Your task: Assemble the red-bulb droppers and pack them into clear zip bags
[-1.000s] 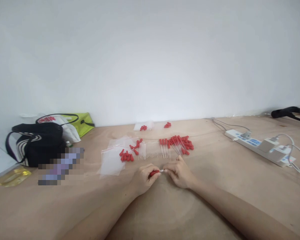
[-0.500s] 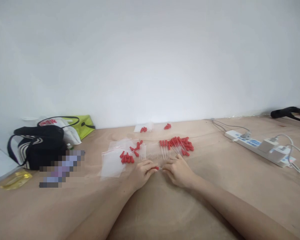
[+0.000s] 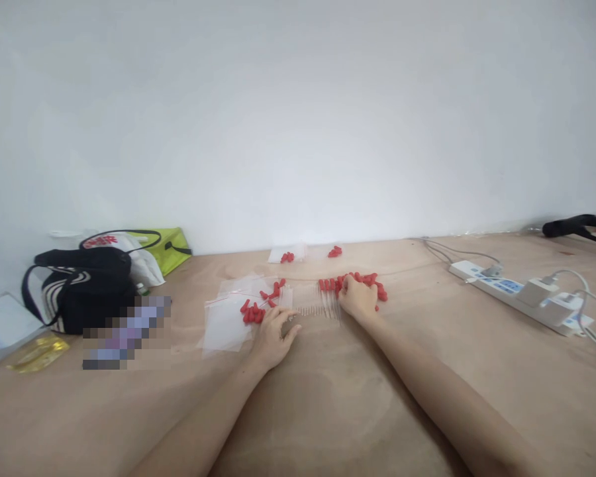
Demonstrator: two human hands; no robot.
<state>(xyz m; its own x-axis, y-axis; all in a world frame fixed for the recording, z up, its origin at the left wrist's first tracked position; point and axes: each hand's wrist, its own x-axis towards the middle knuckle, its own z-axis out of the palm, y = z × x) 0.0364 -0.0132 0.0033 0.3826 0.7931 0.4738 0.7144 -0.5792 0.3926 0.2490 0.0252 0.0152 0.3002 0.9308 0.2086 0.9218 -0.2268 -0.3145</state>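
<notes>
My left hand (image 3: 273, 338) rests on the table with thumb and fingers apart, holding nothing. Its fingertips are by the left end of a row of thin glass dropper tubes (image 3: 312, 310). A cluster of loose red rubber bulbs (image 3: 253, 313) lies just left of it on clear plastic bags (image 3: 223, 328). My right hand (image 3: 358, 297) is closed at the right end of the row, its fingers pinching a red-bulbed glass dropper mostly hidden by the hand. Finished-looking droppers with red bulbs (image 3: 328, 285) lie side by side there, and more red bulbs (image 3: 381, 290) show behind the hand.
Two small groups of red bulbs (image 3: 287, 257) lie on bags near the wall. A white power strip (image 3: 496, 283) with plugs and cables stands at right. On the left are a black bag (image 3: 94, 291), a green bag (image 3: 171, 248) and a yellow packet (image 3: 40, 352).
My hands have parted from the dropper they held together. My right hand has moved up and right to the red-bulbed droppers; my left hand has moved slightly left and opened.
</notes>
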